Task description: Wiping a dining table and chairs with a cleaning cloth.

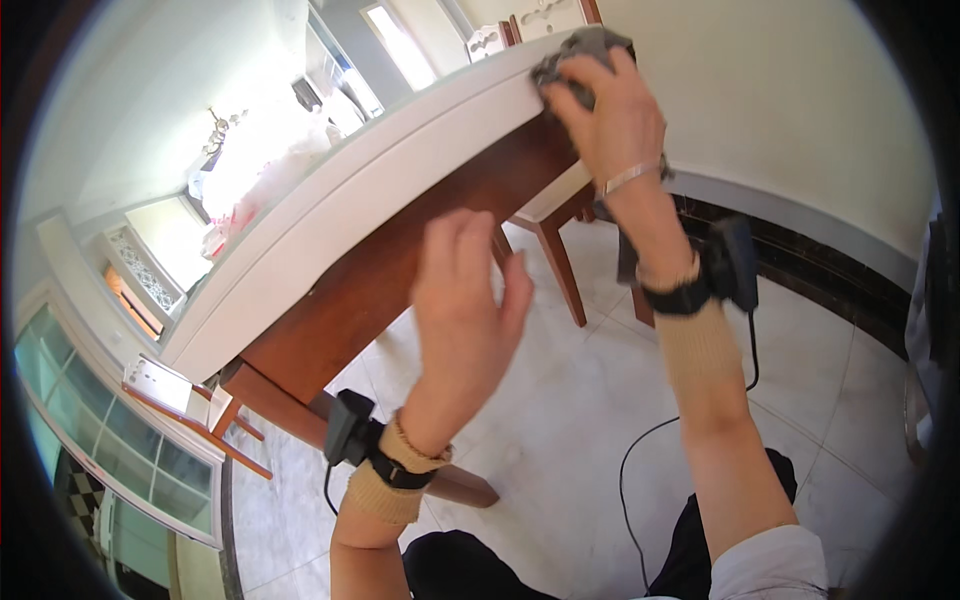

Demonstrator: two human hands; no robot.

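My right hand (619, 112) grips a crumpled grey cloth (585, 49) against the right end of the white edge of a dining table (375, 176). Part of the cloth is hidden behind the fingers. My left hand (469, 300) is raised in front of the table's reddish-brown wooden apron (360, 315), with its fingers apart from the thumb and nothing in it. It looks slightly blurred. Both wrists bear knitted bands and strapped black devices with cables.
Wooden chairs stand beyond the table's right end (555, 225) and at the left (180, 397). A wooden table leg (457, 486) reaches toward my knees. A wall (787, 97) closes the right side. A thin black cable (624, 480) hangs between my arms.
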